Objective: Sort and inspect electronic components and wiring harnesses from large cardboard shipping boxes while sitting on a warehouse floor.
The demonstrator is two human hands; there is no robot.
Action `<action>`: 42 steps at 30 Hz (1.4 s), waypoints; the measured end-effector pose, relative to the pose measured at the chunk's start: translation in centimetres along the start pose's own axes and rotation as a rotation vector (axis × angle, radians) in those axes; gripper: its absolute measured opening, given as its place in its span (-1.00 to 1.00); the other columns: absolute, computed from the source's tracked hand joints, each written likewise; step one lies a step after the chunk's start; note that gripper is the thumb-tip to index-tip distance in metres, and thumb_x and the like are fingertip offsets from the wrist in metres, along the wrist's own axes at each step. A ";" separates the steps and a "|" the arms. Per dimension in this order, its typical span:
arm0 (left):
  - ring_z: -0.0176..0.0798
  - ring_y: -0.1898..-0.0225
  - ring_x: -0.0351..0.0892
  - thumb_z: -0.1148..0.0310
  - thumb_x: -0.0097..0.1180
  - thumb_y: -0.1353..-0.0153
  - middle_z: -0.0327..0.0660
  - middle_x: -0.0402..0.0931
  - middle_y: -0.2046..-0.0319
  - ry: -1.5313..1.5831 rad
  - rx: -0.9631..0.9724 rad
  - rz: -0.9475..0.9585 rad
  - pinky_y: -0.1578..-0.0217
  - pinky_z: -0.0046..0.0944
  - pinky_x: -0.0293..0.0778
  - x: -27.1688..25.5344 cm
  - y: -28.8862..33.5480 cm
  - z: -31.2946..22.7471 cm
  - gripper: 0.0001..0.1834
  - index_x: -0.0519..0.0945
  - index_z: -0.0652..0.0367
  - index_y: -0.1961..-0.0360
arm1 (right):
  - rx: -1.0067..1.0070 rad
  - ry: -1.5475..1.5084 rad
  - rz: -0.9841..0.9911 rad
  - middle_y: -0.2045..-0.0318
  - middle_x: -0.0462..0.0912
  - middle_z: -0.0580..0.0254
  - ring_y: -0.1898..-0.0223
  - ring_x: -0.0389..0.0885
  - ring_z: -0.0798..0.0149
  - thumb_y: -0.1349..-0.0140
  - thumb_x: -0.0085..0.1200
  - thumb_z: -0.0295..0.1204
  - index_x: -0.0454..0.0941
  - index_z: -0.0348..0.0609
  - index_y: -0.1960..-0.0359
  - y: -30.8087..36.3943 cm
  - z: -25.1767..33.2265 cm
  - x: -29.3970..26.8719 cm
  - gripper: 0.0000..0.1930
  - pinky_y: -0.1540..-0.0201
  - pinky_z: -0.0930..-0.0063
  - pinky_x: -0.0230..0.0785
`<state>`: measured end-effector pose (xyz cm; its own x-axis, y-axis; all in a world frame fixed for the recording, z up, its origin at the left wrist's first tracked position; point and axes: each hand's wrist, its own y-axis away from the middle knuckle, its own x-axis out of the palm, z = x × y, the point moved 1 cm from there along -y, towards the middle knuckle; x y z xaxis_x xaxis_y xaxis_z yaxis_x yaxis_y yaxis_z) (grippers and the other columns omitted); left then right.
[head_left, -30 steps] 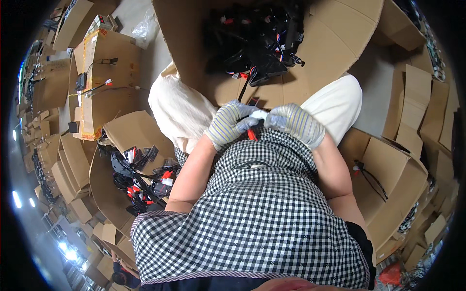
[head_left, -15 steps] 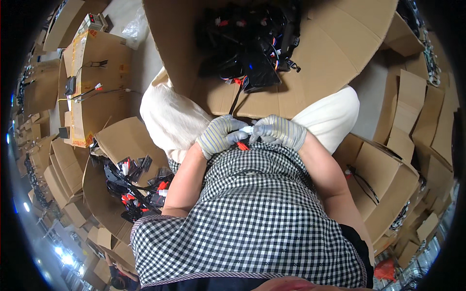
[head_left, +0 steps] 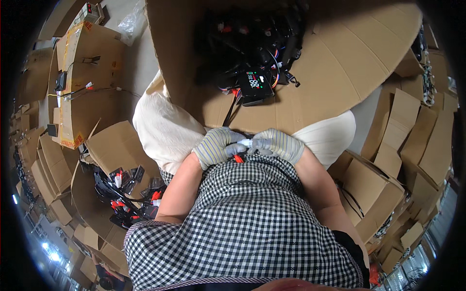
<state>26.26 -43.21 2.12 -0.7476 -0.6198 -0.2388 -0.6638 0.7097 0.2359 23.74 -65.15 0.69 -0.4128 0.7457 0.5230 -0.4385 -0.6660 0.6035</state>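
My left hand (head_left: 217,147) and my right hand (head_left: 278,145), both in striped work gloves, meet in front of my lap. Their fingers pinch a small white plug connector (head_left: 246,143) from both sides. A red connector (head_left: 238,158) dangles just under my left fingers. From my hands a black cable (head_left: 230,114) runs up to a black display unit (head_left: 256,86), whose screen is lit with white, red and green marks. That unit lies on the wall of the large cardboard box (head_left: 335,72) ahead of me, beside a dark heap of wired units (head_left: 242,43).
An open box (head_left: 99,213) at my left holds black units with red and white connectors. Behind it stands a taped carton (head_left: 92,82) with a cable across its top. Another open box (head_left: 374,194) is at my right, with a thin black cable inside.
The display unit's screen has lit up; half a second ago it was dark. My hands keep the same pinch on the white connector. The whole view has shifted slightly.
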 end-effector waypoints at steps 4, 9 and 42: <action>-0.23 0.26 0.58 0.24 0.15 -0.16 -0.14 0.62 0.33 0.321 -0.139 -0.046 0.19 -0.29 0.46 1.1 0.9 0.7 -0.70 0.61 0.26 0.20 | -0.496 0.231 -0.300 0.53 0.53 0.33 0.51 0.43 0.54 -0.22 0.11 -0.19 0.56 -0.26 0.28 1.1 3.8 -1.3 -0.67 0.44 0.71 0.26; -0.34 0.29 0.56 0.27 0.35 0.03 -0.16 0.61 0.37 0.990 0.043 0.256 0.24 -0.39 0.46 -2.5 4.5 0.3 -0.63 0.63 0.33 0.27 | -0.356 0.595 -0.961 0.53 0.55 0.29 0.46 0.49 0.35 -0.23 -0.01 -0.04 0.58 -0.23 0.37 -7.0 11.8 -8.8 -0.57 0.36 0.43 0.31; -0.37 -0.10 0.27 0.19 -0.08 -0.31 -0.24 0.27 -0.12 0.646 0.235 -0.643 -0.16 -0.34 0.16 -2.0 -5.3 2.8 -0.41 0.18 0.26 -0.28 | -0.815 1.738 -0.039 0.45 0.52 0.22 0.38 0.49 0.14 -0.25 -0.22 -0.40 0.55 0.08 0.12 -9.7 -5.5 -1.4 -0.72 0.37 0.30 0.42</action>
<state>31.32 -44.81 -1.24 -0.1537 -0.9320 0.3283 -0.9847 0.1720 0.0271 24.15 -59.80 -9.23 -0.3938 0.2648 -0.8802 -0.4657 -0.8831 -0.0574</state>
